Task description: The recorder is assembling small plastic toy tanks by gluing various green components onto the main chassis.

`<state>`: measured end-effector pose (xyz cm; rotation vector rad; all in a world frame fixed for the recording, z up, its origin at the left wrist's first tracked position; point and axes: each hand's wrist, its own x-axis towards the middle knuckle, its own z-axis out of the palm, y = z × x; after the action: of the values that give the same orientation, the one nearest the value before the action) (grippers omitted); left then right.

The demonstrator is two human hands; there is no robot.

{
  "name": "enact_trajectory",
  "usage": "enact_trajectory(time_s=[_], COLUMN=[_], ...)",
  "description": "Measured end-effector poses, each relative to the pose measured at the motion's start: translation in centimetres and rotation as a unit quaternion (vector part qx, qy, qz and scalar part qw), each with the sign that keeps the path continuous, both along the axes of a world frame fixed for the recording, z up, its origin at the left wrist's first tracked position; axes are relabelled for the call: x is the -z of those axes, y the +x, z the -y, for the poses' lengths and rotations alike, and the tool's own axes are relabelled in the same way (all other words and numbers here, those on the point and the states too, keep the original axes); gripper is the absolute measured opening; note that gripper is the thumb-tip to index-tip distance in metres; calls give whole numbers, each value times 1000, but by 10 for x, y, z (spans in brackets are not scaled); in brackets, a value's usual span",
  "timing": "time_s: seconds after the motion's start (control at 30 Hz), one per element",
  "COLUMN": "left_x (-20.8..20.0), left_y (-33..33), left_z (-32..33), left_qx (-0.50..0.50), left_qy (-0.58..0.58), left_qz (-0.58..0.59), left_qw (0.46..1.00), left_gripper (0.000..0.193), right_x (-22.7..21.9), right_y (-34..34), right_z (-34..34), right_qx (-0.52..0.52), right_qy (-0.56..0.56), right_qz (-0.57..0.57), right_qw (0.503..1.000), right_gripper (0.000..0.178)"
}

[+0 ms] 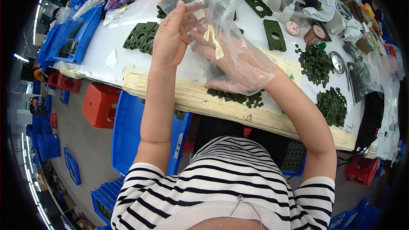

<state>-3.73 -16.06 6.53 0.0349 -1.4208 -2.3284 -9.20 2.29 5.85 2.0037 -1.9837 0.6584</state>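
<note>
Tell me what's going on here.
A person at a workbench is handling a clear plastic bag. The left hand is at its left side; the right hand, fingers spread, shows through the plastic. Pale scraps are in or on the bag; I can't tell which. Dark green plates and heaps of small green pieces lie on the bench.

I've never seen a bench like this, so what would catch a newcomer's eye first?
Probably the clear plastic bag at the upper middle, with the right hand showing through it and the left hand at its left edge. Next come two heaps of small dark green pieces at the right of the white table. A big red stool at the left stands out too.
</note>
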Motion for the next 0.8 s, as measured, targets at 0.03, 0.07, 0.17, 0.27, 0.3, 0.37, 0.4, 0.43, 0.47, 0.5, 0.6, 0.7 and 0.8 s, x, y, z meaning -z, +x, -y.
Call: enact_trajectory(time_s=[0.03, 0.07, 0.17, 0.27, 0.3, 0.37, 0.4, 0.43, 0.47, 0.5, 0.6, 0.7, 0.8], left_x=[0, 1, -3, -12, -13, -17, -20, -23, -25, -27, -37, -42, -47], left_y=[-1, -1, -2, -1, -2, -2, -2, -2, -1, -1, 4, 5, 8], left_z=[2, 5, 7, 8, 11, 13, 13, 15, 16, 20, 22, 18, 11], left_qx=[2, 4, -6, -25, -27, -47, -52, -56, -61, -68, -31, -62, -80], left_qy=[0, 1, 9, 5, 7, 9, 10, 11, 12, 9, 22, 14, 8], left_qz=[-6, -11, -30, -45, -51, -60, -62, -65, -68, -76, -117, -106, -96], left_qw=[1000, 1000, 999, 999, 998, 997, 997, 996, 996, 995, 992, 992, 992], left_gripper=[41, 41, 41, 41, 41, 41, 41, 41, 41, 40, 33, 36, 37], right_x=[-4, -6, 2, 19, 19, 19, 19, 18, 17, 16, 14, 14, 7], right_y=[3, 6, 9, 14, 15, 18, 20, 21, 22, 24, 28, 29, 30], right_z=[-4, -6, -12, -23, -29, -39, -42, -46, -49, -52, -57, -58, -55], right_qx=[12, 23, -8, 14, 17, 24, 21, 18, 15, 16, 18, 33, 58], right_qy=[35, 71, 46, 30, 49, 87, 90, 93, 96, 114, 124, 87, 85], right_qz=[22, 44, 79, 10, 15, 24, 32, 39, 46, 64, 100, 112, 120], right_qw=[999, 996, 996, 999, 999, 996, 995, 995, 994, 991, 987, 989, 987], right_gripper=[69, 69, 67, 65, 64, 62, 61, 59, 59, 58, 55, 53, 56])
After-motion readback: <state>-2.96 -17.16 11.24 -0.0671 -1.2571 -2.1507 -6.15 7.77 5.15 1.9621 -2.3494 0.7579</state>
